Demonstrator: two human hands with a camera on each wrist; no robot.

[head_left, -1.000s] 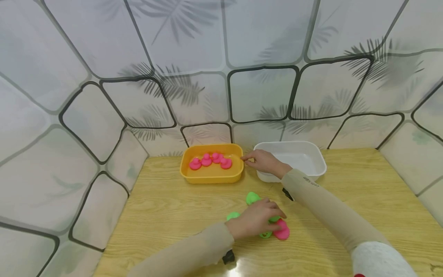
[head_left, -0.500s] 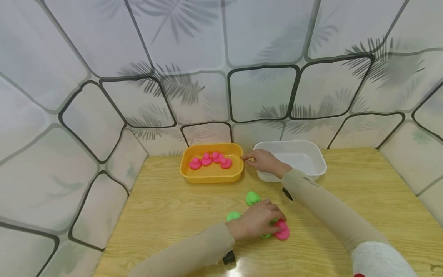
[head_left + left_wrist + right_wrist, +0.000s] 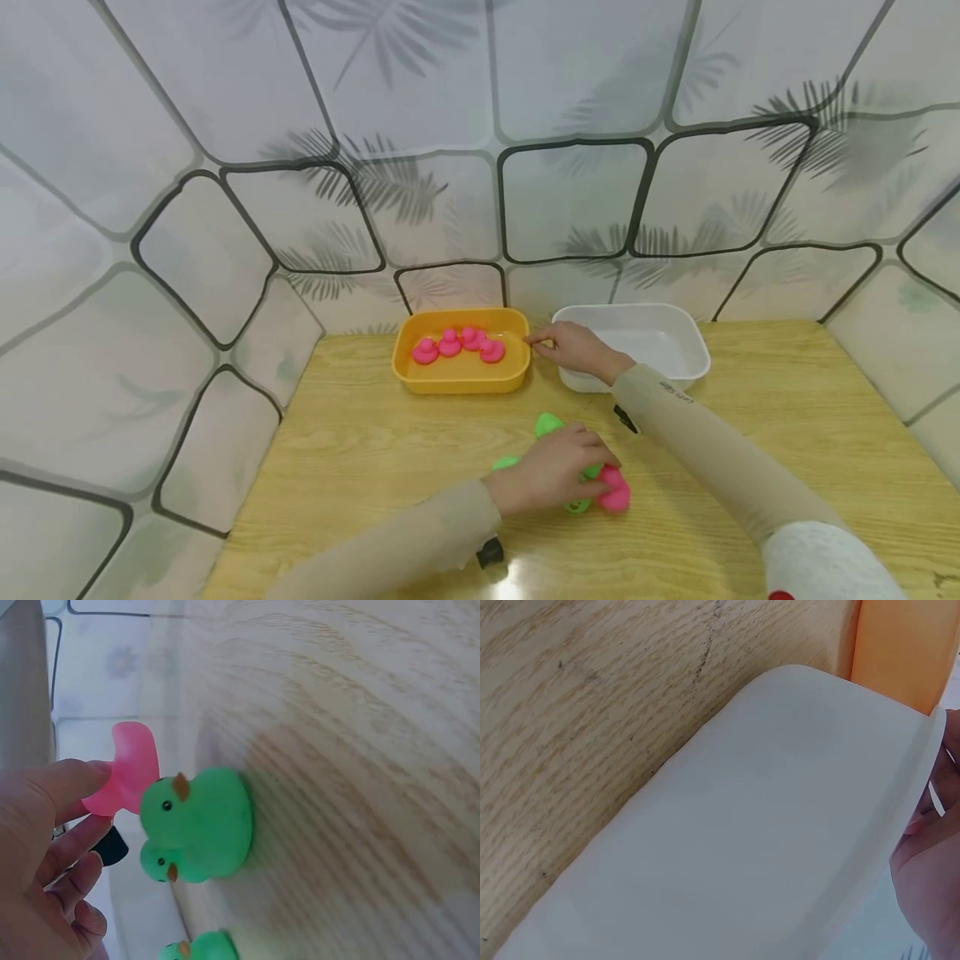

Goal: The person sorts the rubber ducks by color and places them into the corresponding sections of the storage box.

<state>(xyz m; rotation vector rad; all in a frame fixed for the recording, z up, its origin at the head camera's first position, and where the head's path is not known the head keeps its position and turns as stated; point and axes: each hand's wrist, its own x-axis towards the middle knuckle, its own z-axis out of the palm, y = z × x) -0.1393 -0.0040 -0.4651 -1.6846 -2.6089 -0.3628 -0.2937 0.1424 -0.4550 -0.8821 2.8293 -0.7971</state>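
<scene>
My left hand (image 3: 551,471) pinches a pink rubber duck (image 3: 135,769) between thumb and fingertips, at the right of a group of green rubber ducks (image 3: 221,817). In the head view the hand covers part of this group. One green duck (image 3: 549,423) shows beyond the knuckles and another green duck (image 3: 506,462) by the wrist. My right hand (image 3: 573,346) reaches over the left end of the white basin (image 3: 693,362), thumb and fingers gripping the right rim of the yellow basin (image 3: 461,387). In the right wrist view the white rim hides its fingertips.
Several pink ducks (image 3: 448,343) sit inside the yellow basin. Both basins stand side by side at the back of the wooden table (image 3: 360,467). A patterned wall covering (image 3: 573,200) rises behind and on both sides.
The pink duck in my left hand has risen slightly and shifted a little to the right. My right hand keeps its place at the yellow rim. The head view has tilted marginally.
</scene>
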